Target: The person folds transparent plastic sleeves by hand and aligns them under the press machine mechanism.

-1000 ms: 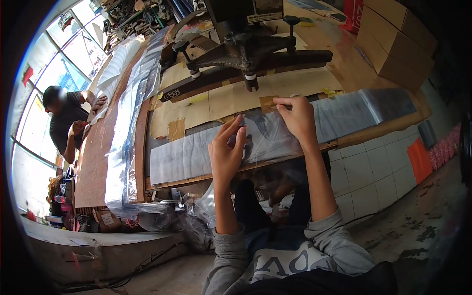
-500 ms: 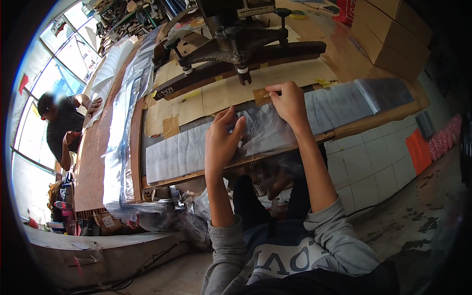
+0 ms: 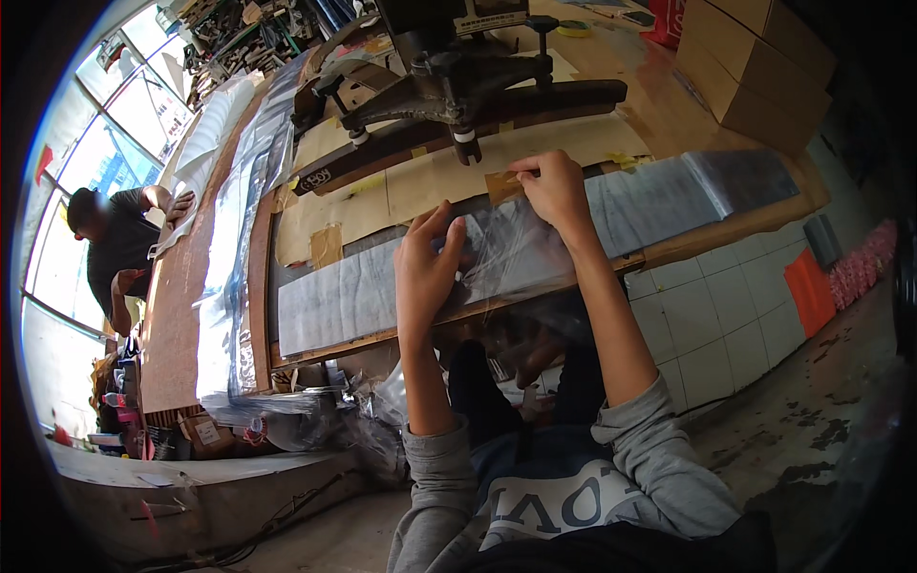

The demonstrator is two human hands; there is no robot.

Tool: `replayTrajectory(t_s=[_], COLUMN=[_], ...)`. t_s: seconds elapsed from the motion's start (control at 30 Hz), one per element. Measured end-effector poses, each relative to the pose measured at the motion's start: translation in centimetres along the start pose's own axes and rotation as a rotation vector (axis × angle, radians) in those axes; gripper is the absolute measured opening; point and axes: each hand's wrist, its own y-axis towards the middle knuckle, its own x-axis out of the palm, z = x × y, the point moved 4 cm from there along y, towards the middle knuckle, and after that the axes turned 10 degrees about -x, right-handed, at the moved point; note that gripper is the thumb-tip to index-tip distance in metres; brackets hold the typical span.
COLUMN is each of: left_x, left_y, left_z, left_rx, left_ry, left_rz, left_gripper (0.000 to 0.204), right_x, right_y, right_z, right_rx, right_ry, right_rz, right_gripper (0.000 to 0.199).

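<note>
My left hand (image 3: 426, 274) hovers at the middle of a long grey translucent plastic strip (image 3: 339, 301), thumb and fingers apart. Higher and to the right, my right hand (image 3: 558, 195) is pinched closed, its fingertips beside a brown tape patch (image 3: 501, 187) at the strip's far edge. What the pinch holds is too small to make out. Between my hands, crumpled clear plastic film (image 3: 511, 250) spreads over the strip and down past the near table edge. Beyond the strip lie tan card sheets (image 3: 420, 188), with another brown tape patch (image 3: 326, 246) at their left.
A black metal press head (image 3: 454, 91) with a long bar overhangs the card sheets. Cardboard boxes (image 3: 755, 72) stand at the far right. On the left, layered clear film (image 3: 234, 248) covers a brown board (image 3: 172, 334); a co-worker (image 3: 115, 248) rests a hand on white sheeting there.
The view has shifted slightly, moving the scene a little left. My left hand's thumb and fingers have moved slightly; my right hand keeps its pinch beside the tape patch.
</note>
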Motion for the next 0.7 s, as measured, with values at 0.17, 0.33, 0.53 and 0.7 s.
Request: replayTrajectory(t_s=[0.17, 0.33, 0.53, 0.7], left_x=[-0.1, 0.0, -0.3, 0.1], left_y=[0.0, 0.1, 0.7, 1.1], left_z=[-0.1, -0.6, -0.6, 0.1], left_rx=[0.011, 0.05, 0.086, 0.178], left_ry=[0.014, -0.011, 0.136, 0.304], left_rz=[0.032, 0.072, 0.124, 0.191], left_gripper=[0.038, 0.034, 0.034, 0.033], right_x=[0.2, 0.4, 0.6, 0.7], right_y=[0.3, 0.0, 0.1, 0.2], right_z=[0.2, 1.2, 0.5, 0.7], right_rx=[-0.012, -0.005, 0.019, 0.054], right_ry=[-0.027, -0.078, -0.09, -0.109], right_rz=[0.019, 0.039, 0.039, 0.023], right_gripper=[0.019, 0.018, 0.016, 0.016])
